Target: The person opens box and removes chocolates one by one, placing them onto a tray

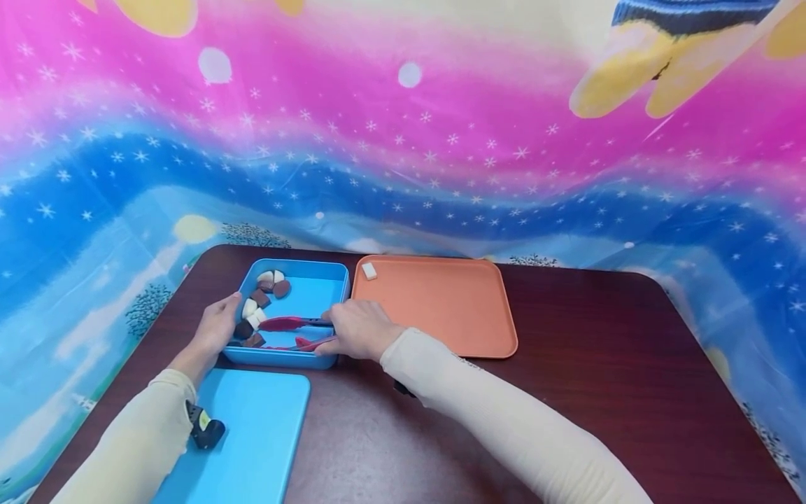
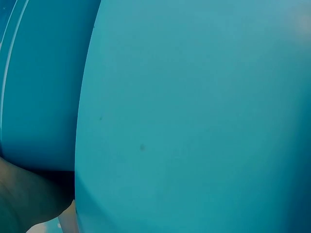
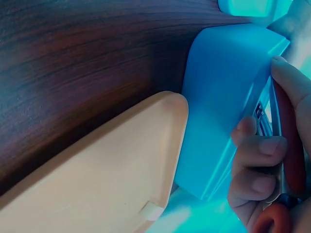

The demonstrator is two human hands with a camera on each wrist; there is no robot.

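My right hand [image 1: 362,329] grips a pair of red-tipped tongs [image 1: 283,323] over the near right side of a blue box [image 1: 348,276]. The tong arms stand apart, their tips reaching into the box. Under and beside them, along the left wall, lie several small white, brown and dark pieces [image 1: 260,299]. In the right wrist view, my fingers and thumb curl round the red tong handle [image 3: 291,141]. My left hand [image 1: 217,325] rests against the box's left outer side, fingertips right at the rim.
Right beside the box lies an orange tray [image 1: 441,301] with one white piece [image 1: 369,271] in its far left corner. A flat blue lid [image 1: 258,427] sits in front of the box, under my left forearm. The dark wooden table [image 1: 592,336] stretches right; a patterned cloth [image 1: 441,140] hangs behind.
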